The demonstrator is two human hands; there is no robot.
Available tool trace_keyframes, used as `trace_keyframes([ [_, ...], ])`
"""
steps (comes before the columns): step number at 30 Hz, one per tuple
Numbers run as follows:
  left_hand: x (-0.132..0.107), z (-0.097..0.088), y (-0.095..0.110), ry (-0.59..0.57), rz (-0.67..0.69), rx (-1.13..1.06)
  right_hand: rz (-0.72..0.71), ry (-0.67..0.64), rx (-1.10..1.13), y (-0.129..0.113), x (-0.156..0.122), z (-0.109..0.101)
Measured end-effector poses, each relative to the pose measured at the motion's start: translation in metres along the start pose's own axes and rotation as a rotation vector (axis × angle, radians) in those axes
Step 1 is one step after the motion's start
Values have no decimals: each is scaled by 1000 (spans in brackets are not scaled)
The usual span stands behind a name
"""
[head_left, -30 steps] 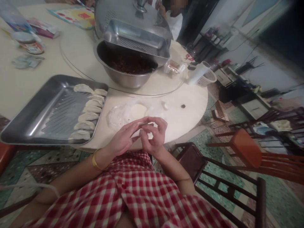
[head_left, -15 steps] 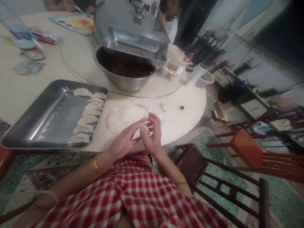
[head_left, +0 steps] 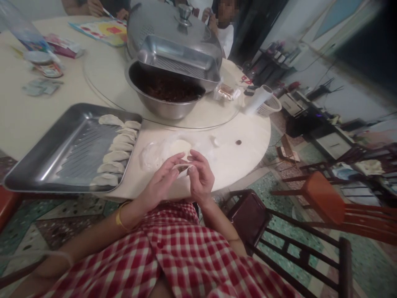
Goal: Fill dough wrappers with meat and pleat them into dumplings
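Observation:
Between my two hands, above the table's near edge, is a folded dumpling (head_left: 182, 169) of pale dough. My left hand (head_left: 163, 180) pinches its left end with thumb and fingers. The right end sits between the thumb and fingers of my right hand (head_left: 201, 176). Just beyond my fingertips a round dough wrapper (head_left: 180, 146) lies on a floury patch of the table. To the left, a metal tray (head_left: 72, 159) holds several finished dumplings (head_left: 112, 156) in a row along its right side. Whether filling is inside the held dumpling is hidden.
Behind the wrapper stands a steel bowl (head_left: 169, 109) of dark filling, with a second metal tray (head_left: 182, 60) leaning over it and a large domed lid (head_left: 155, 20) behind. A white basket (head_left: 269, 106) stands right. A chair (head_left: 251, 215) is beside me; other people sit across the table.
My hands have turned slightly and the dumpling's edge now shows as a thin strip between my fingertips. My left hand has shifted a little left; the whole view has moved slightly.

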State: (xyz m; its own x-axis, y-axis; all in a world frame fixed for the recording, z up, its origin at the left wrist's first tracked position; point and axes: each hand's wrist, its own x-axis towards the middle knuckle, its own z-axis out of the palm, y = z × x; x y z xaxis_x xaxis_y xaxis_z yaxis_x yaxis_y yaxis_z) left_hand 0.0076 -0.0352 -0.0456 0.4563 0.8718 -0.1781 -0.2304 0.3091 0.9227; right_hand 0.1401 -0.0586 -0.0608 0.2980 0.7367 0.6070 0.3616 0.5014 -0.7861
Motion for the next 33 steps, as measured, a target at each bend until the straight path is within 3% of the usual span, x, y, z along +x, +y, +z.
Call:
trace_keyframes([
  [3, 2, -9, -5, 106, 76, 107, 74, 42, 53, -3, -1, 0],
  [7, 4, -13, -5, 116, 60, 147, 266, 93, 102, -6, -7, 7],
  [10, 4, -11, -1, 138, 89, 192, 331, 140, 128, -7, -11, 13],
  [15, 3, -13, 4, 169, 154, 316, 265, 129, 44, -1, -16, 19],
  [21, 5, -19, 8, 120, 317, 469, 39, 97, -72, 7, -21, 23],
  [25, 5, -18, 13, 127, 301, 504, -48, 40, -148, 2, -18, 21],
  [30, 1, -18, 17, 179, 294, 586, -67, 16, -116, -2, -17, 20],
  [33, 2, -18, 20, 152, 303, 636, -58, 23, -105, 0, -18, 23],
])
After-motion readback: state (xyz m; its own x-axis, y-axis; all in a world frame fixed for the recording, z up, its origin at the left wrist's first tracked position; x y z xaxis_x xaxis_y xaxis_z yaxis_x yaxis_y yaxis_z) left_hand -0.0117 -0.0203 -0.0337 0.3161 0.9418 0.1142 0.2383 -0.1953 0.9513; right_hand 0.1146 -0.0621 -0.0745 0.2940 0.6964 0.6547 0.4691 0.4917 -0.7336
